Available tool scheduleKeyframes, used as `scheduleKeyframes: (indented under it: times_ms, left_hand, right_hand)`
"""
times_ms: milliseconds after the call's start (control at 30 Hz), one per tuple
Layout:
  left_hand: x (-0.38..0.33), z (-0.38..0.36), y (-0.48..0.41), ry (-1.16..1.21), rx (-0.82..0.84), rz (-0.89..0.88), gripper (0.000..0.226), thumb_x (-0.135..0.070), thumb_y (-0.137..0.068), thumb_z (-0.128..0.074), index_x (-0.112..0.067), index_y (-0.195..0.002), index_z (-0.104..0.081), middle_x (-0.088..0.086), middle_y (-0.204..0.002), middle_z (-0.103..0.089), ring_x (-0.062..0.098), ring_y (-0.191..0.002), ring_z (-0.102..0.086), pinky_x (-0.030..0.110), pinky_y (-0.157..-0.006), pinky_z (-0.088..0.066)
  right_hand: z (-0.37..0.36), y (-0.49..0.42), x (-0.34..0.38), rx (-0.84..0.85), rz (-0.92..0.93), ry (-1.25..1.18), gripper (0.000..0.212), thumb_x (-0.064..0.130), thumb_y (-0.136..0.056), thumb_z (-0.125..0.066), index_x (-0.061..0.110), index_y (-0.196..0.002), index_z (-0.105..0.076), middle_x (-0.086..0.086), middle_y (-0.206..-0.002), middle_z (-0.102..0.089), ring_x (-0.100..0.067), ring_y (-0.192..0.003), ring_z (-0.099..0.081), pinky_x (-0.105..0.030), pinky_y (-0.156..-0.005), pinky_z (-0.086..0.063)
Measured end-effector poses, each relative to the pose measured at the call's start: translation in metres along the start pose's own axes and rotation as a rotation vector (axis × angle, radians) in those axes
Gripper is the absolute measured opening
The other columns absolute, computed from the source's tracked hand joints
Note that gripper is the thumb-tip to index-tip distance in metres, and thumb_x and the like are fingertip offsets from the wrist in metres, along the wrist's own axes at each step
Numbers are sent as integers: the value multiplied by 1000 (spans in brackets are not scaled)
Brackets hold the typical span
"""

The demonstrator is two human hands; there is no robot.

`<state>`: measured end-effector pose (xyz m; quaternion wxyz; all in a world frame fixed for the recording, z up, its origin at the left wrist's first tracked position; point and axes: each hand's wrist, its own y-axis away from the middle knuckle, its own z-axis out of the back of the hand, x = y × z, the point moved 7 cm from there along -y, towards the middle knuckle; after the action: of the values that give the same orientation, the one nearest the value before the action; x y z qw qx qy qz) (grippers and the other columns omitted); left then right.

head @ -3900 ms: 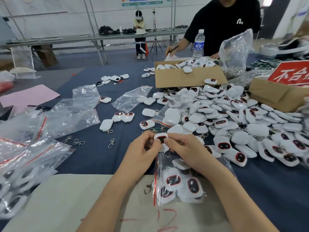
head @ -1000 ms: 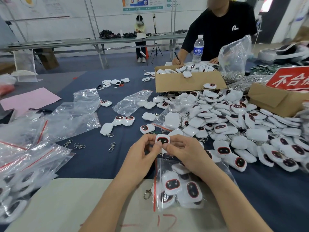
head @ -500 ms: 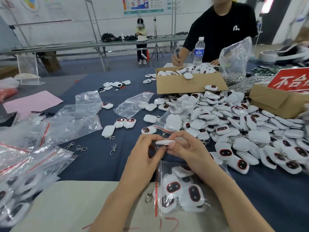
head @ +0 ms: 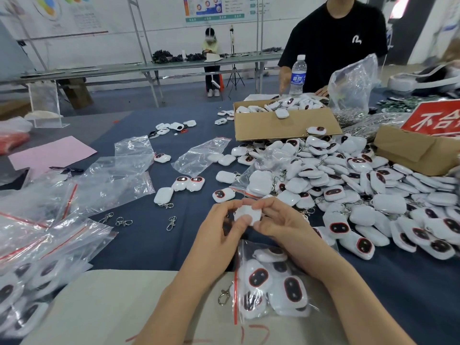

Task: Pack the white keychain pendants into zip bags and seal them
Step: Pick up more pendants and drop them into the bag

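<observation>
Both hands hold one white keychain pendant [head: 246,213] above the table, its plain white back facing me. My left hand [head: 219,237] pinches its left side and my right hand [head: 281,225] pinches its right side. Just below them lies a clear zip bag [head: 271,282] with a red seal strip, holding several pendants; a metal clasp [head: 224,296] pokes out at its left edge. A big heap of loose pendants [head: 348,195] spreads over the right of the blue table.
Empty zip bags [head: 112,180] lie at centre left and filled bags [head: 29,270] at the far left. Loose clasps [head: 171,222] lie on the cloth. A cardboard box [head: 286,128] of pendants, a water bottle [head: 297,75] and a person in black are opposite.
The pendant in my hands has turned over: its red-ringed dark face showed a second ago, then its edge, and now its white back. My hands stayed in place.
</observation>
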<state>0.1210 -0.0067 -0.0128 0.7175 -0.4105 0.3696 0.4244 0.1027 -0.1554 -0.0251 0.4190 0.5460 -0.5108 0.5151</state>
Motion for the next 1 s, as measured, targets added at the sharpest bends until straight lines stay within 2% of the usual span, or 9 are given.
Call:
scheduleKeyframes:
  times_ms: [100,233,333,467,600,700,800,900,1000]
  left_hand:
    - [5,3,-2,45,5,67,30,-23,-98,-66,-43,-119,-60,-17,-114,-65,5,-93,-66,14,-83,-49]
    - [11,6,-3,87,-33,124,25,-15,-94,-70,-33,-112,-67,-12,-104,-70,10,-90,-68,15,-80,-52]
    - [10,6,-3,94,-56,115,26,-11,-91,-72,-33,-102,-67,-10,-99,-71,11,-88,-68,17,-79,-52]
    - [8,7,-3,112,-72,102,27,-6,-88,-74,-32,-92,-68,-11,-99,-73,10,-88,-69,15,-78,-52]
    - [7,8,-3,131,-75,102,30,-3,-87,-74,-32,-88,-68,-15,-97,-74,6,-87,-69,12,-76,-50]
    - [6,7,-2,126,-74,97,25,-8,-89,-74,-32,-93,-69,-13,-97,-74,10,-88,-70,20,-79,-53]
    - [3,6,-1,143,-78,77,25,-12,-95,-69,-33,-109,-68,-7,-102,-74,17,-90,-70,30,-85,-55]
    - [-2,5,1,141,-40,16,36,-10,-96,-67,-34,-122,-64,-8,-100,-68,9,-82,-64,15,-79,-47]
    - [-5,4,1,67,-28,-12,35,-8,-95,-68,-34,-119,-67,-11,-101,-68,6,-88,-65,13,-82,-47]
  right_hand:
    - [-3,0,1,18,-3,32,39,-7,-93,-58,19,-121,-63,4,-124,-72,-18,-116,-68,-32,-102,-52]
    - [1,-4,-2,-46,-39,129,41,-2,-96,-60,23,-127,-63,9,-116,-75,-10,-110,-70,-26,-98,-54]
    - [3,-5,-4,-75,-46,127,37,-4,-95,-60,21,-121,-67,7,-109,-77,-9,-104,-72,-19,-88,-55]
    - [3,-3,-3,-66,-21,84,35,-11,-93,-58,16,-111,-72,0,-107,-78,-13,-106,-71,-19,-90,-54]
    - [2,-3,-3,-61,-16,92,35,-12,-92,-58,13,-110,-73,-1,-108,-78,-14,-109,-70,-19,-92,-53]
    - [3,-4,-3,-67,-19,83,34,-9,-93,-59,16,-111,-73,0,-108,-78,-14,-107,-72,-20,-91,-54]
    - [4,-5,-5,-113,-40,-2,29,0,-97,-61,21,-114,-71,-3,-102,-78,-17,-97,-74,-21,-83,-58]
    - [5,-6,-5,-158,-44,-58,25,8,-99,-60,19,-121,-68,-8,-94,-77,-17,-84,-74,-21,-76,-59]
    - [8,-5,-4,-191,-43,-147,24,7,-98,-60,14,-120,-68,-12,-103,-77,-20,-87,-76,-19,-74,-58]
